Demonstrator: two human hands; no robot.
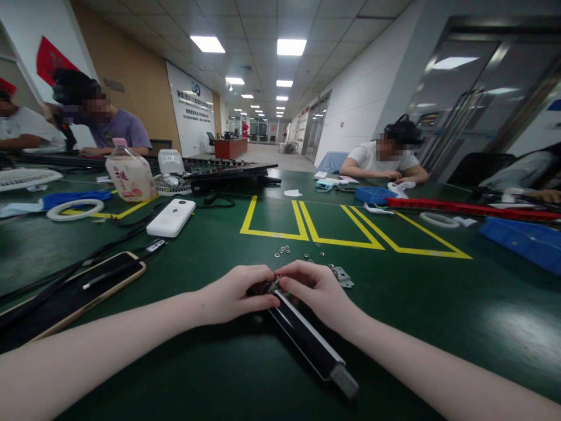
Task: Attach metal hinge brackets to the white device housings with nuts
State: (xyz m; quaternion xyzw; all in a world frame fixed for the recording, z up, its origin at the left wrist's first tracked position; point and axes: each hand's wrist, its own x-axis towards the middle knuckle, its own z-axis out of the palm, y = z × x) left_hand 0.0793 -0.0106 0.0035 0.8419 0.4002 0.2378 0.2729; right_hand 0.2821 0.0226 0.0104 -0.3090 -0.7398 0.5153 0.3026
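A long black bar with silver edges (307,339) lies slantwise on the green table, its grey block-like end pointing toward me at the lower right. My left hand (245,292) is closed around the bar's far end. My right hand (313,286) pinches at the same end, thumb and index finger on a small metal part (275,284) too covered to name. Just past my right hand sits a metal bracket with holes (344,277). Several small metal rings (284,250) are scattered beyond my fingertips.
Yellow tape outlines (276,235) mark the table ahead. At left are a white power bank (171,218), a dark phone-like slab (87,292), cables and a drink bottle (129,172). Blue trays (521,242) stand at right. Other people sit around the table.
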